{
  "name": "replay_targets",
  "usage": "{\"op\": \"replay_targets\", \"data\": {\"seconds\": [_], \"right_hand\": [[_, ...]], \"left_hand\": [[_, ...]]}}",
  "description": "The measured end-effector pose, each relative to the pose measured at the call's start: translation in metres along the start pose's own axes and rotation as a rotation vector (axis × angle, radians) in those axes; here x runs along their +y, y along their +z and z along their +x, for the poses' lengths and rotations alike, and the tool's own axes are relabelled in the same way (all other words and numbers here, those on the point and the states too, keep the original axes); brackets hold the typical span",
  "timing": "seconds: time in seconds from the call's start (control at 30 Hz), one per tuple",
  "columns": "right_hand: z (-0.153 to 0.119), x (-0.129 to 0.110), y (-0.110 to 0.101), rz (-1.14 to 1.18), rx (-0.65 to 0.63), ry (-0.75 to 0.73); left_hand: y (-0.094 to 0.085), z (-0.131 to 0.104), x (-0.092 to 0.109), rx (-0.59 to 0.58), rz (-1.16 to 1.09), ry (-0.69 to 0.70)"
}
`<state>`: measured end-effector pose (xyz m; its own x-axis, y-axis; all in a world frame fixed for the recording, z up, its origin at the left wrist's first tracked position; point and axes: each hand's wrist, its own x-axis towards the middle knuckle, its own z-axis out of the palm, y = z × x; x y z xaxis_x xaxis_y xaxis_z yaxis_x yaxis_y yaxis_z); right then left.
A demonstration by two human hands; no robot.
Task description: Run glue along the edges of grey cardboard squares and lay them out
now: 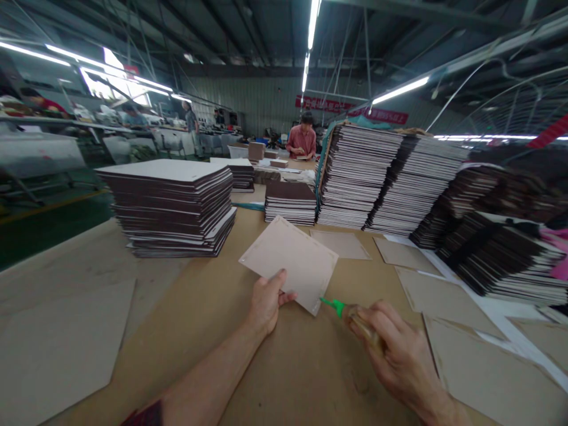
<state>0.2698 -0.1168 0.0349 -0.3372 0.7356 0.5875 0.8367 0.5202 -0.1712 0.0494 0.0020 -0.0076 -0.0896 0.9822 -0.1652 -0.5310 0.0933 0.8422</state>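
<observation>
A light beige board (295, 260) is tilted above the brown tabletop (284, 367), held near its lower edge by my left hand (268, 302), thumb on top and fingers beneath. My right hand (394, 343) is wrapped round a glue bottle (364, 328) with a green nozzle. The nozzle tip is at the board's lower right edge, close to the corner; whether it touches cannot be made out. Marks run along the board's right edge. Similar boards (448, 299) lie on the table at the right, and another large one (57, 349) at the left.
A stack of dark and white panels (168, 207) stands at the back left, a smaller stack (290, 203) at the centre back. Tall stacks (359, 171) rise at the right, with tied bundles (501, 254) beside them. A person (302, 139) in red is across the tables.
</observation>
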Motion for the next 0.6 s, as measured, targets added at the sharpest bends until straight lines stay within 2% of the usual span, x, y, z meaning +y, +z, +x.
{"op": "replay_targets", "data": {"seconds": [0.17, 0.4, 0.53, 0.6], "right_hand": [[0.008, 0.013, 0.001, -0.068, 0.087, 0.044], [-0.005, 0.003, 0.006, 0.079, -0.023, -0.021], [-0.003, 0.000, 0.006, 0.068, 0.008, -0.015], [-0.002, -0.002, 0.005, 0.061, -0.016, -0.012]], "left_hand": [[0.000, 0.000, 0.001, -0.010, 0.010, -0.004], [0.000, 0.001, 0.000, -0.009, 0.012, -0.004], [0.000, 0.001, 0.000, 0.002, 0.013, 0.006], [0.000, 0.001, 0.000, 0.001, 0.012, 0.007]]}}
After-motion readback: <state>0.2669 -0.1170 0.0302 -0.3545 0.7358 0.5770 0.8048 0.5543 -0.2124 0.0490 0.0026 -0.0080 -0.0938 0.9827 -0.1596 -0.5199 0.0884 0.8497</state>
